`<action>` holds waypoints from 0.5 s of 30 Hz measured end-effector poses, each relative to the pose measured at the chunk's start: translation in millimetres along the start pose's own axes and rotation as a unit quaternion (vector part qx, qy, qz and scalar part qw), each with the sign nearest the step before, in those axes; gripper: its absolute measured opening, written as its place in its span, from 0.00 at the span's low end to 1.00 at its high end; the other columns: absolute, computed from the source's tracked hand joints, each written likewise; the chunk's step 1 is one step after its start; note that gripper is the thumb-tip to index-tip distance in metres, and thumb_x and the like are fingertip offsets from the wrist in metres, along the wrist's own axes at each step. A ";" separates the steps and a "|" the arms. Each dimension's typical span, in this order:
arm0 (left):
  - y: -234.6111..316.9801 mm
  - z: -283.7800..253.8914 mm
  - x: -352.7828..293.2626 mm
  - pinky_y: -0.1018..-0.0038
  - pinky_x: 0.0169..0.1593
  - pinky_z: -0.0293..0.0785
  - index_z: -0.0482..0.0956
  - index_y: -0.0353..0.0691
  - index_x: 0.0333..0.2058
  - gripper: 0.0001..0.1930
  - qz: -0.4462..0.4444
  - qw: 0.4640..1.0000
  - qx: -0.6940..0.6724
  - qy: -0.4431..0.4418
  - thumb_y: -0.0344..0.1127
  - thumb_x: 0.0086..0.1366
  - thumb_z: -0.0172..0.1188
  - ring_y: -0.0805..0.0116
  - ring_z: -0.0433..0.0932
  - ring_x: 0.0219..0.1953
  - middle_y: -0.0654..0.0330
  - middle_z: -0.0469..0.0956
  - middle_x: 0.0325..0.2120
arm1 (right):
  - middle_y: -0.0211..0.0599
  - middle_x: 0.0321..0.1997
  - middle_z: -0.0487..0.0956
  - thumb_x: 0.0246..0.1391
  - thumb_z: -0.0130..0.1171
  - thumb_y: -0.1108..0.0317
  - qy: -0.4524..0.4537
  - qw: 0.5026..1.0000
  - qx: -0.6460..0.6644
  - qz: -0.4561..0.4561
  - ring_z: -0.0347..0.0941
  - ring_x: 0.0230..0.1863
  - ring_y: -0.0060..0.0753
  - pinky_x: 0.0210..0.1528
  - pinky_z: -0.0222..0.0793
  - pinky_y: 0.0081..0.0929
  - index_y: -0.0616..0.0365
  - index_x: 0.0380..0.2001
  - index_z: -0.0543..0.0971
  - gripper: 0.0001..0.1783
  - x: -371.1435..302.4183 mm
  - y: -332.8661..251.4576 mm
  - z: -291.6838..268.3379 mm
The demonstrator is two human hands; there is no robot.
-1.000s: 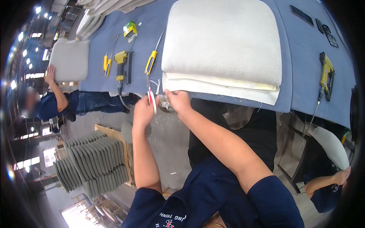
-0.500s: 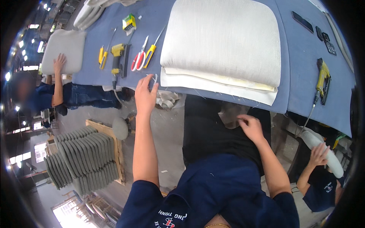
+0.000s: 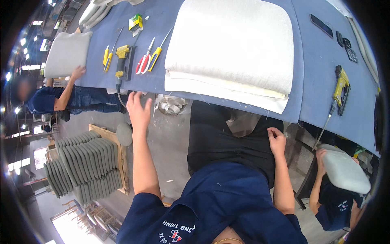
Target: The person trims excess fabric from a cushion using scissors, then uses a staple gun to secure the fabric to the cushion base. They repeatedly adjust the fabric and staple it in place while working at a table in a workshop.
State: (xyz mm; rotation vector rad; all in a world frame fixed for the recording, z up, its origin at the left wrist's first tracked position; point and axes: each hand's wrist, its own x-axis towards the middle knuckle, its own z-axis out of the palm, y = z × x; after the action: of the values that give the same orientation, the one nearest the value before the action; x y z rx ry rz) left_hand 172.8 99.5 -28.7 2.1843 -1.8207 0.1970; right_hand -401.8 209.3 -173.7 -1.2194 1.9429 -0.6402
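Note:
My left hand (image 3: 139,112) is in the air just off the table's near edge. Its fingers are spread, and I see nothing held in them. Beside it, below the edge, is a container of pale scraps (image 3: 171,105). My right hand (image 3: 277,141) hangs by my right thigh with its fingers loosely curled in and nothing visible in them. In front of me on the table lies a pale, cushion-shaped fabric piece (image 3: 229,38), with white and yellowish layers (image 3: 227,87) showing beneath its near edge.
On the blue-covered table (image 3: 156,83) are red-handled scissors (image 3: 143,63), yellow-handled screwdrivers (image 3: 154,59) and a yellow staple gun (image 3: 122,61). Another staple gun (image 3: 340,87) and a phone (image 3: 321,25) lie right. Stacked grey cushions (image 3: 87,162) stand left. Co-workers handle cushions (image 3: 68,55) at both sides.
My left hand has drawn back from the table edge, and the whitish scrap at its fingertips no longer shows there. My right hand has dropped lower. The co-worker at right has turned a cushion.

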 end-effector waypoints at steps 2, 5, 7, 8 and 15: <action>0.3 -3.5 16.0 0.54 0.70 0.70 0.81 0.36 0.60 0.23 -0.077 0.990 -0.118 -0.010 0.43 0.73 0.70 0.43 0.77 0.65 0.44 0.80 0.62 | 0.29 0.30 0.84 0.68 0.66 0.67 0.003 1.000 0.012 0.000 0.74 0.31 0.21 0.38 0.71 0.27 0.58 0.45 0.90 0.09 1.9 6.6 2.1; 58.4 -13.1 47.8 0.60 0.68 0.73 0.81 0.33 0.61 0.26 -0.136 0.933 -0.323 -0.085 0.48 0.77 0.66 0.51 0.82 0.61 0.44 0.84 0.58 | 0.31 0.30 0.84 0.68 0.66 0.67 0.005 1.000 0.006 0.007 0.75 0.32 0.23 0.40 0.72 0.28 0.57 0.45 0.90 0.09 1.8 4.6 3.4; 81.5 5.7 76.9 0.63 0.67 0.73 0.81 0.32 0.62 0.27 -0.107 0.925 -0.348 -0.113 0.51 0.78 0.64 0.57 0.82 0.61 0.47 0.85 0.58 | 0.37 0.31 0.86 0.67 0.65 0.66 0.023 0.999 0.010 0.020 0.79 0.33 0.28 0.42 0.75 0.30 0.56 0.45 0.90 0.09 1.1 9.8 5.7; 90.3 15.7 90.7 0.65 0.66 0.73 0.81 0.32 0.63 0.28 -0.089 0.919 -0.360 -0.131 0.52 0.78 0.64 0.59 0.82 0.61 0.48 0.85 0.58 | 0.37 0.31 0.86 0.67 0.65 0.66 0.017 1.000 0.012 0.015 0.79 0.33 0.28 0.42 0.75 0.30 0.56 0.45 0.90 0.09 2.1 6.0 3.4; 131.3 30.5 168.9 0.61 0.69 0.75 0.78 0.33 0.67 0.32 -0.225 0.665 -0.604 -0.377 0.48 0.72 0.72 0.61 0.81 0.64 0.54 0.82 0.63 | 0.37 0.30 0.88 0.68 0.63 0.67 0.067 0.983 0.166 0.039 0.83 0.34 0.26 0.42 0.78 0.30 0.59 0.45 0.91 0.11 1.8 43.8 3.6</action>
State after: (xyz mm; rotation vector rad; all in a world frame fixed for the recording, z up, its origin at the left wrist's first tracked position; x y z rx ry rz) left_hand 74.3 -89.3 8.4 1.5275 -0.9029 -1.7124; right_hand -422.9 226.2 -208.5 -0.9093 1.8870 -0.9805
